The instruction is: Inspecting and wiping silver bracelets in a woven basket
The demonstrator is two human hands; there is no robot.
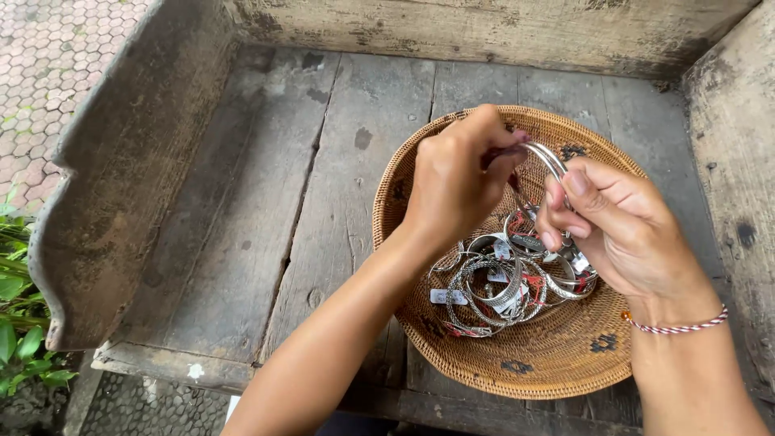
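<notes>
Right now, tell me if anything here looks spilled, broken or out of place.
Nothing stands out. The silver bangles all lie inside the woven basket; both hands, left hand and right hand, hold one bangle above it.

free: bare planks (266, 202) left of basket (557, 363) | blocked: wooden walls (121, 186) left, back, right
</notes>
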